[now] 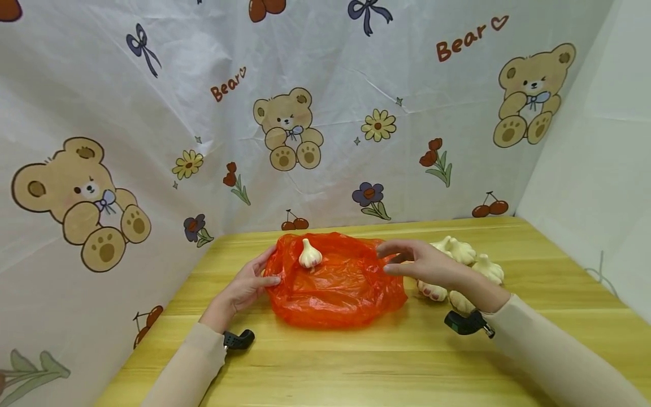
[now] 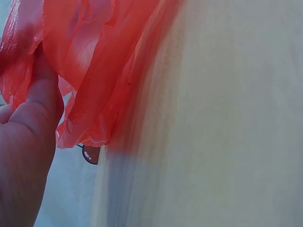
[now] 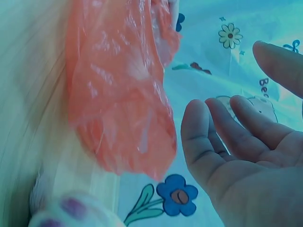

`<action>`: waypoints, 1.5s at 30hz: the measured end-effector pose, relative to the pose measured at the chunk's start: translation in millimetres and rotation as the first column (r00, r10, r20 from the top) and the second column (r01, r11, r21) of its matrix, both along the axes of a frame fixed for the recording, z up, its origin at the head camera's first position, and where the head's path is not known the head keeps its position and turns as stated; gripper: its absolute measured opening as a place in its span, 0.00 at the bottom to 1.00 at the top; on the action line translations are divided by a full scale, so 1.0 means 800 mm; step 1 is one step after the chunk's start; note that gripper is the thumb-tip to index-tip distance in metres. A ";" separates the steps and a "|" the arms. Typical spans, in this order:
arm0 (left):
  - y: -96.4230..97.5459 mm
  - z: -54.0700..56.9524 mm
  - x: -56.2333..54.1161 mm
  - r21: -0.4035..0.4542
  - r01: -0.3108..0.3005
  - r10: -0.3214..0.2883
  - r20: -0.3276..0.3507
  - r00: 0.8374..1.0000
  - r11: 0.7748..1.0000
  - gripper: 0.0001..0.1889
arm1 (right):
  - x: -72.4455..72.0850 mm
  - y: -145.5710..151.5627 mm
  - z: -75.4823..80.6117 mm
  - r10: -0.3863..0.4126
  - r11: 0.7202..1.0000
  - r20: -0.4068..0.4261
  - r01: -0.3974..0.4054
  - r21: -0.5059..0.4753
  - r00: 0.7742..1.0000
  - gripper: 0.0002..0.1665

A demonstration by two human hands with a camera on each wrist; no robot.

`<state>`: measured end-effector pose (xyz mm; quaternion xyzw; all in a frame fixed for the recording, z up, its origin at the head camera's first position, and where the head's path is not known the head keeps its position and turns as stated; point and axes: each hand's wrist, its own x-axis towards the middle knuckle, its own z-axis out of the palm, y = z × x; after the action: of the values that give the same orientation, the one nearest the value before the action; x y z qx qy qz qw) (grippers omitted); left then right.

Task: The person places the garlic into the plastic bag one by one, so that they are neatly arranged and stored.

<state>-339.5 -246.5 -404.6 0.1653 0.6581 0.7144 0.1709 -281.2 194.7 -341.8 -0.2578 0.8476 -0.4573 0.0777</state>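
A red plastic bag lies spread with its mouth open on the table. At its left edge my left hand pinches the rim, thumb on the near side and fingers behind. In the left wrist view, folds of the bag partly cover the fingers of that hand. One garlic bulb shows inside the bag's left part, stem up. Above the bag's right side my right hand hovers, fingers bent and apart from the thumb, holding nothing. The right wrist view shows the same hand beside the bag.
Several garlic bulbs lie in a group on the right of the wooden table, partly behind my right forearm. A bear-patterned cloth hangs at the back and left; a white wall stands at right.
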 end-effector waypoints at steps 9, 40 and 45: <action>0.000 -0.002 -0.003 -0.008 -0.004 0.004 -0.010 1.000 1.000 0.51 | 0.010 0.046 0.004 -0.048 0.999 -0.029 0.049 0.017 0.998 0.29; -0.004 -0.002 -0.002 0.003 0.020 -0.020 -0.017 1.000 1.000 0.51 | 0.020 0.173 -0.047 0.046 0.999 -0.058 -0.046 -0.007 0.997 0.30; -0.003 0.000 -0.001 0.005 0.022 -0.022 -0.017 1.000 1.000 0.50 | 0.019 0.177 -0.053 0.048 0.999 -0.026 -0.048 0.008 0.999 0.29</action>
<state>-340.6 -248.8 -404.9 0.1788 0.6557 0.7129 0.1728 -266.2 335.9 -384.0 -0.2838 0.8438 -0.4486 0.0784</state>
